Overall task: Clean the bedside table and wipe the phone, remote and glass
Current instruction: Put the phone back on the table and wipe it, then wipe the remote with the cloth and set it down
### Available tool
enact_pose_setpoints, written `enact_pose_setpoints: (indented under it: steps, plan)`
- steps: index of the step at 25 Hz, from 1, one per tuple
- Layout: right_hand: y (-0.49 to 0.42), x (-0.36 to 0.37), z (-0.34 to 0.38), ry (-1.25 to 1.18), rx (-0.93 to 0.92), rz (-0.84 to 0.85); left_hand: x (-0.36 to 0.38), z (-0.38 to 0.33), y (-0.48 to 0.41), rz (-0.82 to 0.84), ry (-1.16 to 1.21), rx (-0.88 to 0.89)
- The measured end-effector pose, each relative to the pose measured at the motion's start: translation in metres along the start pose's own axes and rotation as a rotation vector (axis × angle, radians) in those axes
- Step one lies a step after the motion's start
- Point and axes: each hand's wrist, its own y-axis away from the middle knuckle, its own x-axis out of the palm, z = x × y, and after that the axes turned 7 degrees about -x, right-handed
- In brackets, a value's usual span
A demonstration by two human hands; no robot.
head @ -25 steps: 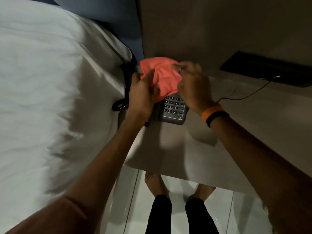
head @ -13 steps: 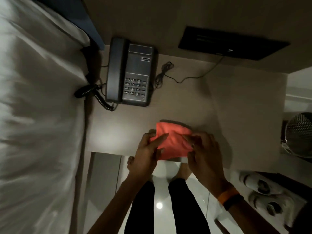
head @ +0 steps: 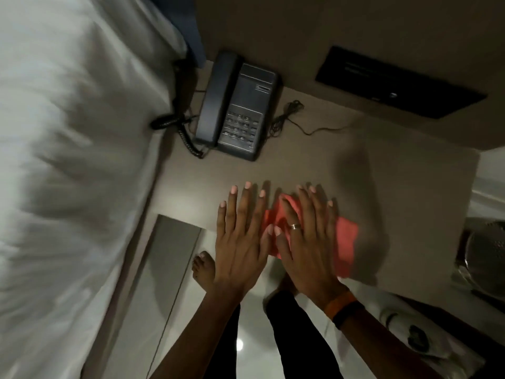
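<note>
From my remote seat I watched both hands lie flat and spread, low in the centre of the frame, gripping nothing. The right hand point(head: 306, 242) pressed, fingers splayed, on the cloth point(head: 345, 242), a red rag spread on the near edge of the table point(head: 396, 201). The left hand point(head: 241, 236) lay beside it, thumb touching the right thumb, palm down and fingers wide over the table's front lip; I could not tell whether it bore on the rag.

I judged this to be the tabletop step: rag laid flat, ready for a pass. The next move, as I read it, called for a steady push across the bare top toward the upper right of the frame, then a turn toward the phone point(head: 237, 105), which sat at upper centre against the wall, handset on its cradle, coiled cord point(head: 188, 138) trailing left toward the bed point(head: 68, 160). A thin wire point(head: 300, 124) ran right from the phone and could snag the rag.

No remote or glass was plain to me; a dark panel point(head: 399, 83) showed on the wall at upper right. The top looked smooth, matte and beige. White bedding filled the left of the frame, pale glossy floor point(head: 240, 346) the bottom, and a round metal object point(head: 486, 250) the right edge.
</note>
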Motion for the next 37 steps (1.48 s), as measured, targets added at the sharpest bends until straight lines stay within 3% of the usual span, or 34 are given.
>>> enact_pose_setpoints:
  steps: [5,10,13,16,17,19,21,24,27,29,31,34,37]
  plan:
    - [-0.103,-0.068,0.155,-0.350,-0.413,-0.249,-0.138,0.089,0.008,-0.440,0.147,-0.370]
    - [-0.138,-0.087,0.365,-0.629,-0.756,-0.242,-0.256,0.224,0.086,-0.850,0.142,-0.751]
    - [-0.138,-0.068,0.473,-0.659,-0.833,0.058,-0.281,0.305,0.142,-0.970,0.296,-1.004]
    - [-0.131,-0.038,0.537,-0.541,-0.760,0.510,-0.282,0.358,0.160,-0.841,0.850,-1.139]
    - [-0.128,-0.028,0.547,-0.413,-0.782,0.544,-0.281,0.368,0.159,-0.786,0.948,-1.155]
    - [-0.121,-0.018,0.558,-0.300,-0.789,0.506,-0.279,0.379,0.153,-0.760,0.898,-1.180]
    - [-0.121,-0.018,0.556,-0.451,-0.723,0.487,-0.281,0.375,0.144,-0.812,0.967,-1.160]
    - [-0.124,-0.033,0.517,-0.740,-0.590,0.390,-0.287,0.346,0.119,-0.818,1.181,-0.984]
    - [-0.125,-0.060,0.443,-0.991,-0.413,0.251,-0.281,0.293,0.074,-0.696,1.335,-0.784]
    - [-0.127,-0.076,0.376,-1.136,-0.254,0.136,-0.266,0.246,0.037,-0.558,1.428,-0.707]
    - [-0.127,-0.086,0.316,-1.134,-0.108,0.078,-0.243,0.208,0.009,-0.386,1.501,-0.623]
    - [-0.112,-0.082,0.209,-1.174,0.197,0.031,-0.184,0.129,-0.035,0.009,1.542,-0.483]
    - [-0.078,-0.057,0.130,-1.221,0.408,0.062,-0.118,0.060,-0.046,0.303,1.618,-0.517]
